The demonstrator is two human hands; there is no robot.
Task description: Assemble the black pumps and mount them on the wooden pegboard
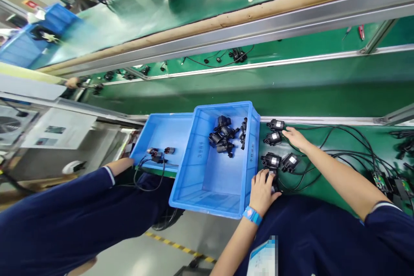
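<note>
Several black parts [271,160] sit on the green bench [378,138], with the blue box [223,177] at their nine o'clock. At six o'clock, the left hand [261,194] covers one; at two o'clock, the right hand [296,138] reaches near the top one. I can't tell what either grip holds. I'd keep the cords [343,127], at three o'clock, from snagging.

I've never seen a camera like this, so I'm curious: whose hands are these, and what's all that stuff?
There's no robot here. A person wears a camera on their head, so we look forward and down as they do. On the green table lie black parts with white labels. The person's left hand, wearing a blue wristband, is over the nearest one; their right hand is beside the farthest. I can't tell if either is gripping. The big blue bin contains more black pieces. The sleeve at left is somebody else's.
</note>
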